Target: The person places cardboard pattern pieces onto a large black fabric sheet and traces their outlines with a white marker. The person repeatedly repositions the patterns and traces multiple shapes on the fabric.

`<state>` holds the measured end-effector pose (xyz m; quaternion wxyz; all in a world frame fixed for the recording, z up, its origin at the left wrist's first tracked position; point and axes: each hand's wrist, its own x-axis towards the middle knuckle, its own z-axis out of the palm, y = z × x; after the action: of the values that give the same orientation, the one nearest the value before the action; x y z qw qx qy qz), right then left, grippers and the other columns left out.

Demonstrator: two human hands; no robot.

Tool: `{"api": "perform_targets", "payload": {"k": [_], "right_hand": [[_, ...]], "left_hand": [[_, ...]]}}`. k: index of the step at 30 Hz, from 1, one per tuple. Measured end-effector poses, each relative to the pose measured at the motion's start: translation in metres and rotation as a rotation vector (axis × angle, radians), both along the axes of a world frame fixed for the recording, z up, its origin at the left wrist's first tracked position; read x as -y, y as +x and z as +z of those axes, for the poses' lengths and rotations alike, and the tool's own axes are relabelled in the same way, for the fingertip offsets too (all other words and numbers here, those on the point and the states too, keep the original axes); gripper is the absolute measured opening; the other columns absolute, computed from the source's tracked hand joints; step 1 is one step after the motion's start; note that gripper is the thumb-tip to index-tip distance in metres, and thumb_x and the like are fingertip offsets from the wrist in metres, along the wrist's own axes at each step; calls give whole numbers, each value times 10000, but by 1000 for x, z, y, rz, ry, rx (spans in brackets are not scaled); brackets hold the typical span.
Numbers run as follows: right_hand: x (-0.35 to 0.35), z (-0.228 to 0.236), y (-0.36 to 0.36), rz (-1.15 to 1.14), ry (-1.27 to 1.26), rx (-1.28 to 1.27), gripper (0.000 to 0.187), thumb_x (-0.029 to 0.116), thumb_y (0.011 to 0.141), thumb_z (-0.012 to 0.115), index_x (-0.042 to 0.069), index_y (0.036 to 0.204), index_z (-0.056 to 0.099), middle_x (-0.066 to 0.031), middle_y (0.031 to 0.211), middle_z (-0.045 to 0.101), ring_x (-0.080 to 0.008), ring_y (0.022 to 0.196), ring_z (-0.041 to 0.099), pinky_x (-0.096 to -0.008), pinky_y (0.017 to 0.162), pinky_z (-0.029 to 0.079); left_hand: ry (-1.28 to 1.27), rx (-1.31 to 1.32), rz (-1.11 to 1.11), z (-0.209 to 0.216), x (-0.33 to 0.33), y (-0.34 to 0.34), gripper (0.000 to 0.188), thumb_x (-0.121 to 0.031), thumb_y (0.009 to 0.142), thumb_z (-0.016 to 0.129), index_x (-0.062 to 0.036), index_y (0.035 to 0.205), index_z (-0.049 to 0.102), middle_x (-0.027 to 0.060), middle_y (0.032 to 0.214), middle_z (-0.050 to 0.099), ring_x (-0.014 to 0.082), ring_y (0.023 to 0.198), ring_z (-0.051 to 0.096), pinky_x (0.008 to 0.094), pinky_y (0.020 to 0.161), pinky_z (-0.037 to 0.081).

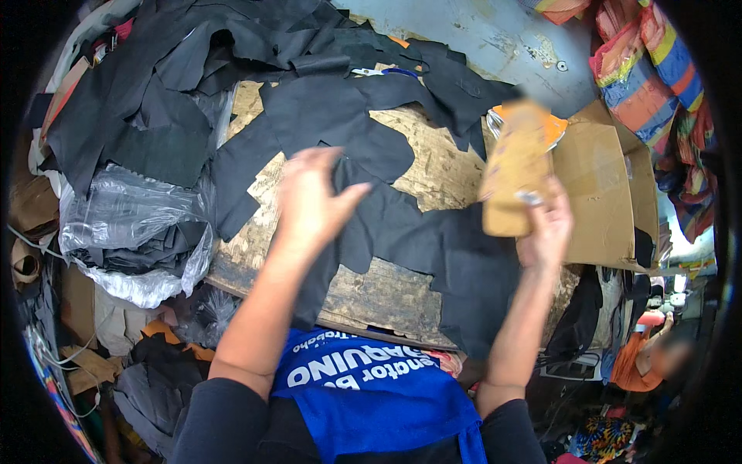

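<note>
While the left hand (313, 197) hovers with fingers spread and nothing in it over a black leather piece (433, 247) lying on the worn wooden surface (433, 166) | right hand (545, 224) grips a tan cardboard pattern (514, 166), raised upright | more black scraps (201, 69) heaped upper left | cardboard box (599, 185) at right

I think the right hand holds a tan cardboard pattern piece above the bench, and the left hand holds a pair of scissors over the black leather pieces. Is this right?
Not quite. In the head view the left hand holds nothing: it hovers open over the black leather pieces. Blue-handled scissors lie far back on the wooden bench. The right hand does hold the tan cardboard pattern piece.
</note>
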<state>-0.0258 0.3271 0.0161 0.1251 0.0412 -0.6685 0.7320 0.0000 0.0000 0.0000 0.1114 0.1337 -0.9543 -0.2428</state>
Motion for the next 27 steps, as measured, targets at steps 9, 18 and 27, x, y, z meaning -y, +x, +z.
{"api": "perform_targets", "payload": {"k": [9, 18, 27], "right_hand": [[-11, -95, -4, -278, 142, -109, 314, 44, 866, 647, -66, 1137, 533, -83, 1015, 639, -110, 905, 601, -228, 811, 467], [-48, -100, -23, -406, 227, -163, 297, 55, 879, 632, -73, 1124, 523, -102, 1016, 633, -122, 917, 590, -240, 822, 462], [-53, -105, -25, -419, 263, -205, 318, 48, 874, 630, -79, 1143, 519, -126, 1025, 641, -138, 906, 606, -252, 811, 476]], "left_hand": [[426, -14, -133, -39, 44, 14, 237, -159, 715, 776, -23, 798, 601, -32, 560, 521, 118, 518, 493, 278, 531, 404], [959, -32, -219, -41, 52, 8, 171, 42, 800, 650, -44, 818, 503, -58, 711, 493, -5, 602, 426, 163, 539, 348], [1023, -179, -317, -52, 55, 17, 487, 113, 776, 603, -36, 1227, 495, 11, 881, 543, 40, 759, 536, 173, 680, 446]]}}
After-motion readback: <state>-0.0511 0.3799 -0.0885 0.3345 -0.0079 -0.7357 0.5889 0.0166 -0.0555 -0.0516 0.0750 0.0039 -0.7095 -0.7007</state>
